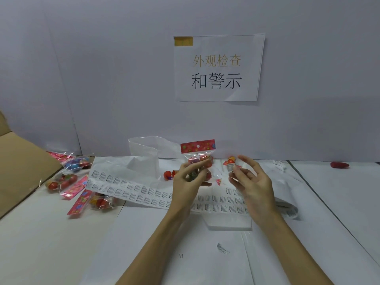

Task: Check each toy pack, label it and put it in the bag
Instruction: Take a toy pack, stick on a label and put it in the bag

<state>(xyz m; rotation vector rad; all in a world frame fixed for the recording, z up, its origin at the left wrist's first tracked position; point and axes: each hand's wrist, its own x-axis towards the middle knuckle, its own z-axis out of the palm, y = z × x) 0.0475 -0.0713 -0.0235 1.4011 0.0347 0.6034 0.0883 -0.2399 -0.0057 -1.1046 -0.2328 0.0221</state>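
Held upright above the table [61, 243] in the left hand [186, 182]: one toy pack [198, 156], fingers curled round its lower, bulging half, red printed header card uppermost. Pinched between thumb and fingertips of the right hand [251, 182]: a small warning label [231, 166], lifted just beside the pack and not yet touching it; the other fingers spread loosely.

Judged to be the labelling step. Best done by keeping the pack steady, choosing a flat stretch of film or the card itself, laying one edge of the label down first and smoothing across, so no crease or bubble formed over the lumpy toys. Risk of the sticker curling back on itself or catching a fingertip.

Pack: thin, glossy, crinkly clear film over small rounded red and multicoloured toys, topped by a stiff rectangular card with a punched hang hole. Label sheet [131, 192]: long, limp, paper-backed, printed in tidy rows of tiny black text, lying flat beneath both hands. Clear plastic bag [144, 153]: soft, translucent, mouth standing open behind the sheet, near the wall. More toy packs [67, 179] lying at the left beside a brown cardboard flap [22, 159].
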